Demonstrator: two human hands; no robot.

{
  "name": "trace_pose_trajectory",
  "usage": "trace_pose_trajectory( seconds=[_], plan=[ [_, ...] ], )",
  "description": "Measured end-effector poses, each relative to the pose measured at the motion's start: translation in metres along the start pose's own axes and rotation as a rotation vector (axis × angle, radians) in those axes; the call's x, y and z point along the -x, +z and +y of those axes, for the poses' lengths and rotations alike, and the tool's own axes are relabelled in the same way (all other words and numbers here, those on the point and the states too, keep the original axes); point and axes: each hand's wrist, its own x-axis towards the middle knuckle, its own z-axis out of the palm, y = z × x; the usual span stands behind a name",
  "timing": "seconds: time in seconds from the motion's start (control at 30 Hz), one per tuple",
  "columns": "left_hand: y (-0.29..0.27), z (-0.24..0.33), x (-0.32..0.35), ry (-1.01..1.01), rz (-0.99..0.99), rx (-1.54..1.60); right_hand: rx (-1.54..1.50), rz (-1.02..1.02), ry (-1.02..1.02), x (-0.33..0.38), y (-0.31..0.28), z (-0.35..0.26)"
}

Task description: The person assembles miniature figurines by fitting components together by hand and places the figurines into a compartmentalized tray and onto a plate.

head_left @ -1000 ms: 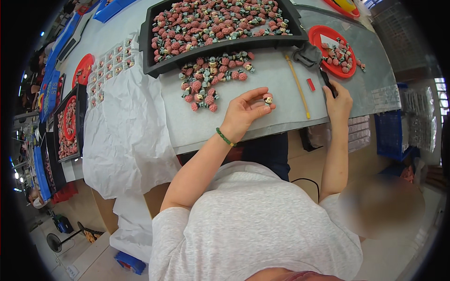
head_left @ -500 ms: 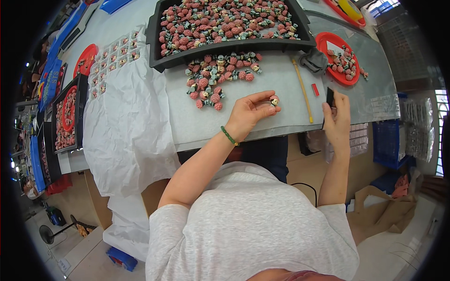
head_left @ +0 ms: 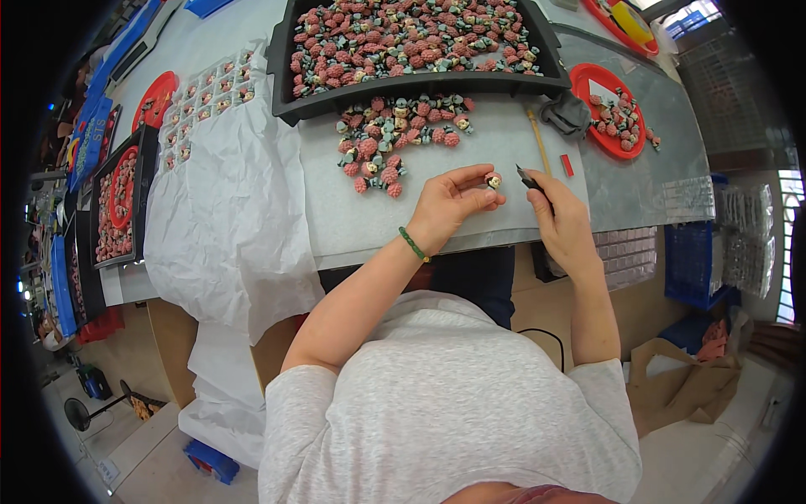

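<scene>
Between the thumb and fingers of my left hand (head_left: 457, 202) is a small figurine (head_left: 493, 181) with pink textured hair and a pale face. My right hand (head_left: 564, 220) is closed on a slim black craft knife (head_left: 529, 179), its pointed tip just right of the figurine and apart from it. Beyond my left hand, a loose pile of similar figurines (head_left: 390, 139) lies on the white table sheet (head_left: 457, 160). The black tray (head_left: 420, 86) behind that pile is full of more figurines. A thin yellow stick (head_left: 538, 143) and a small red block (head_left: 567, 165) lie beyond my right hand.
At the right, a red round tray (head_left: 579, 80) holds figurines beside a crumpled grey cloth (head_left: 567, 113). White tissue paper (head_left: 231, 202) drapes over the table edge at left, next to a compartment tray (head_left: 176, 134) with figurines. A black bin (head_left: 101, 181) stands farther left.
My right hand has moved left with the craft knife, bringing its tip close to the figurine. My left hand keeps its hold on the figurine, almost unmoved.
</scene>
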Motion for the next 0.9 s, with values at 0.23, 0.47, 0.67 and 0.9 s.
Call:
trace_pose_trajectory(
  seconds=[0.23, 0.47, 0.67, 0.9],
  plan=[
    [0.001, -0.002, -0.001, 0.010, -0.013, 0.029, 0.080, 0.014, -0.050, -0.002, 0.002, -0.002],
    [-0.001, -0.002, 0.000, 0.025, -0.029, 0.032, -0.018, 0.099, -0.134, -0.007, 0.010, 0.002],
    [-0.002, -0.003, 0.000, 0.034, -0.028, 0.034, 0.094, 0.007, -0.125, -0.009, 0.010, -0.002],
    [-0.002, -0.005, -0.002, 0.048, -0.020, 0.024, 0.172, 0.064, -0.267, -0.015, 0.014, 0.000]
  ],
)
